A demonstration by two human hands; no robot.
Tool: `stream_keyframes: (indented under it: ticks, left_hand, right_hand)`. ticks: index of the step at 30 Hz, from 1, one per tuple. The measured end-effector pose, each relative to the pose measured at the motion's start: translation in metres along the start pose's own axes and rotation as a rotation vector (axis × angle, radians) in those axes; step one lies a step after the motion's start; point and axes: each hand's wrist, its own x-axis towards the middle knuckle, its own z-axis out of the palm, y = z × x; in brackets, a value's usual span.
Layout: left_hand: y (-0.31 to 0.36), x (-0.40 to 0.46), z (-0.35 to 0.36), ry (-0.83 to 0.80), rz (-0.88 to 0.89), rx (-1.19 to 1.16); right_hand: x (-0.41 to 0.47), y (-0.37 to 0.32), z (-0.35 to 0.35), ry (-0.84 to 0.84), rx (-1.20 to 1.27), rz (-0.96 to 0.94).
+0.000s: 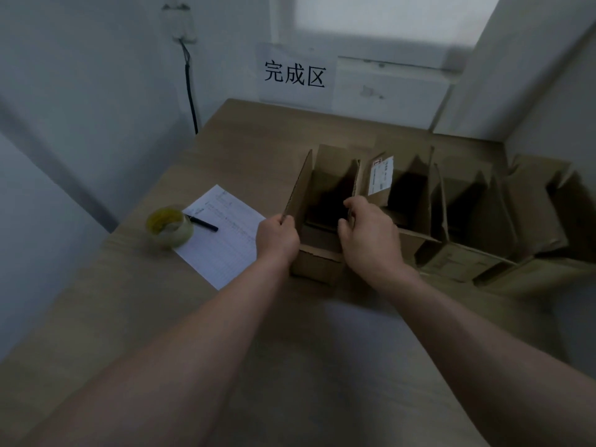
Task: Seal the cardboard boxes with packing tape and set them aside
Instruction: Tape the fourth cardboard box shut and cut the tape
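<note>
Left hand [278, 237], right hand [367, 235] seemingly gripping open box [317, 256] flaps; tape roll [169, 225] left

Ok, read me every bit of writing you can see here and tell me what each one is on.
"完成区": black characters on the white paper sign stuck to the wall behind the table.
Shipping label on the second cardboard box: print too small and blurred to read.
Printed sheet under the pen, beside the packing tape roll: lines unreadable.
</note>
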Motion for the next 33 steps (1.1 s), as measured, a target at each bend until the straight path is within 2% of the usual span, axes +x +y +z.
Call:
stream_keyframes:
  ticks: [6,10,15,21,29,33]
  left_hand:
    - [0.012,0.010,0.009,-0.061,-0.003,-0.065]
    - [0.015,0.015,0.014,-0.140,-0.020,-0.104]
    - [0.016,0.017,0.008,-0.074,0.032,-0.089]
    - [0.018,0.026,0.004,-0.081,0.045,-0.056]
    - [0.027,0.035,0.015,-0.163,0.025,-0.059]
    - [0.026,0.035,0.017,-0.178,0.027,-0.064]
  right_hand:
    - [0.012,-0.003,-0.006,-0.087,-0.062,-0.003]
    - [0.021,0.004,-0.008,-0.122,0.059,0.060]
    - [0.019,0.004,-0.005,-0.086,0.130,0.053]
    - [0.027,0.003,0.000,-0.089,0.079,0.028]
    - [0.039,0.009,-0.005,-0.108,-0.203,-0.028]
    - [0.035,0.016,-0.003,-0.180,-0.104,-0.045]
